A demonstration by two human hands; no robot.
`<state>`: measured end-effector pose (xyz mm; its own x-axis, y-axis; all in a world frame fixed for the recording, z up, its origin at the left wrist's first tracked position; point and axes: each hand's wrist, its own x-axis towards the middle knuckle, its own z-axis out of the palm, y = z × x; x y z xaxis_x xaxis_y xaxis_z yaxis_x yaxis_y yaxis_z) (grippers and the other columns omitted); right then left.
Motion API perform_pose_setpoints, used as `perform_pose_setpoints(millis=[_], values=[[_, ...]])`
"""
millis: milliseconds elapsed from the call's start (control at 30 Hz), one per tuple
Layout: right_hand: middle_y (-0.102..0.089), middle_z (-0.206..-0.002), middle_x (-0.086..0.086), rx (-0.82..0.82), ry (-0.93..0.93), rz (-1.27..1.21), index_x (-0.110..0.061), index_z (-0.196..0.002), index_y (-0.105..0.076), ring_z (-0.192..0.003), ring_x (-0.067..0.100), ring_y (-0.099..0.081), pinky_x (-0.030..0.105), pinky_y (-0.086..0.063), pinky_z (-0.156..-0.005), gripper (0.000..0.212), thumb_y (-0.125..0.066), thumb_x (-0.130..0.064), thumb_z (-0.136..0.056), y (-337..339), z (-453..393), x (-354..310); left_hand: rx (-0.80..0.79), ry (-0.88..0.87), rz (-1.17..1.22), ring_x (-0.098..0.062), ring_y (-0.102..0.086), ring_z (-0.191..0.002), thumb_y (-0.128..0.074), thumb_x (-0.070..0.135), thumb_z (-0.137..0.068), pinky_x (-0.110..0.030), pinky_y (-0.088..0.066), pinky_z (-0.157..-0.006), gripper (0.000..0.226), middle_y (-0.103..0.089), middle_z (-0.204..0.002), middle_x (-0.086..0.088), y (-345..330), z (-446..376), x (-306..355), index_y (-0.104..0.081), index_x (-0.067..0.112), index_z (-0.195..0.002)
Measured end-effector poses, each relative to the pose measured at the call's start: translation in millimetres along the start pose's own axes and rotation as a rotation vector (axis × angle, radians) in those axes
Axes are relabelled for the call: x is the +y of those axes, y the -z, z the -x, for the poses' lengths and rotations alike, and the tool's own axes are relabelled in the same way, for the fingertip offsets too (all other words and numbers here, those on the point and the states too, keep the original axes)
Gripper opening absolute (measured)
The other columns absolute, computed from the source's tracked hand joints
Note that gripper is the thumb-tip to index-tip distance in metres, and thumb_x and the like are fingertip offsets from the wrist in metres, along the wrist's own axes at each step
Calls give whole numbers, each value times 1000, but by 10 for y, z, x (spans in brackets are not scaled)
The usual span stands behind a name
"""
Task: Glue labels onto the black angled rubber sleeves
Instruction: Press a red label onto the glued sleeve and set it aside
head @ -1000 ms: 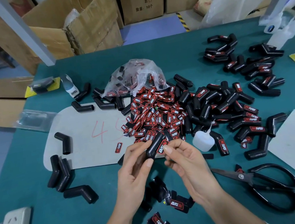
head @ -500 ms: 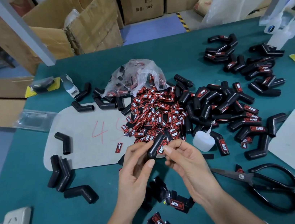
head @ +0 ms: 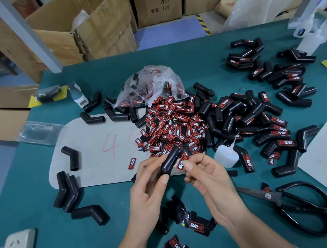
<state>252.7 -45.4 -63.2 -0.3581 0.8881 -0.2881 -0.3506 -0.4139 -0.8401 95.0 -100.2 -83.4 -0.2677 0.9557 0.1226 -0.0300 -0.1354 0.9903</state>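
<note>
The left hand grips 1 black sleeve above the near middle of the table, the thumb and fingers curled around its lower arm. The right hand pinches a red and black label with its fingers and lays it against the right side of this sleeve. The step in hand seems to be the seating of the label.

To do it well, the label should lie straight along the arm of the sleeve, not across the bend. The left hand should keep the sleeve from turning while the right thumb presses from 1 end of the label to the other, so that no edge lifts. If glue comes out at the edge, the fingers may stick to it, so the pressure should be firm but short.

The glue bottle stands just right of the hands. The label pile lies just beyond, and the scissors lie near right.
</note>
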Motion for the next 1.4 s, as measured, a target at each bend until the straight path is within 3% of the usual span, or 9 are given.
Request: perform_pose_setpoints(millis=[100, 267, 467, 633, 733, 833, 1067, 1233, 1400], values=[[-66, -85, -4, -4, 54, 50, -27, -85, -72, -81, 10, -60, 27, -51, -83, 18, -82, -41, -80, 9, 12, -14, 61, 47, 1, -30, -66, -127, -61, 7, -101, -32, -48, -111, 39, -67, -133, -11, 8, -17, -1, -70, 23, -135], [-64, -84, -9, -11, 159, 207, -33, -85, -69, -83, 9, -57, 22, -48, -81, 13, -78, -42, -81, 20, 22, -39, 160, 72, -37, -20, -73, -96, -56, -4, -103, -22, -54, -93, 34, -72, -108, -16, 58, -48, 19, -71, 18, -126], [-67, -84, -14, -14, 190, 273, -34, -85, -73, -83, 5, -61, 18, -49, -79, 10, -78, -25, -85, 34, -22, -45, 95, -23, -235, -10, -68, -116, -58, -15, -95, -18, -50, -102, 51, -61, -128, -7, 136, -110, 42, -70, 20, -131], [-67, -85, -13, -25, 176, 285, -35, -86, -72, -86, 9, -63, 20, -50, -81, 9, -80, -38, -82, 52, -38, -54, 174, 12, -265, -11, -72, -107, -66, 25, -97, -18, -52, -95, 40, -71, -118, 14, 187, -86, 17, -60, 50, -128], [-66, -86, -10, -32, 184, 289, -36, -87, -71, -89, 13, -63, 21, -50, -83, 12, -78, -43, -80, 66, -35, -63, 198, -12, -258, -8, -69, -104, -66, 35, -97, -19, -52, -93, 23, -71, -111, 15, 188, -89, 48, -61, 50, -113], [-66, -86, -11, -51, 197, 300, -35, -87, -71, -88, 11, -62, 19, -50, -82, 8, -79, -32, -86, 76, -40, -56, 158, -23, -214, -7, -70, -105, -65, 19, -100, -16, -51, -93, 28, -72, -111, 11, 209, -106, 53, -64, 44, -113], [-70, -88, -11, -143, 146, 331, -31, -91, -73, -86, 7, -65, 19, -52, -77, 8, -77, -24, -89, 80, -27, -72, 37, -2, -194, -14, -67, -103, -58, 22, -104, -34, -58, -95, 32, -65, -115, 13, 216, -82, 29, -55, 46, -125], [-69, -91, -10, -162, 99, 363, -33, -91, -71, -90, 13, -67, 24, -53, -83, 7, -76, -29, -89, 102, -38, -72, 4, -58, -245, -20, -60, -114, -54, 31, -105, -29, -47, -107, 44, -59, -127, -5, 224, -76, -5, -44, 45, -146], [-71, -91, -9, -197, 65, 383, -30, -92, -73, -90, 10, -65, 24, -54, -85, 10, -81, -27, -88, 101, -31, -54, -35, -57, -275, -18, -58, -122, -52, 34, -106, -32, -44, -112, 47, -58, -134, 0, 211, -50, -24, -43, 52, -149]])
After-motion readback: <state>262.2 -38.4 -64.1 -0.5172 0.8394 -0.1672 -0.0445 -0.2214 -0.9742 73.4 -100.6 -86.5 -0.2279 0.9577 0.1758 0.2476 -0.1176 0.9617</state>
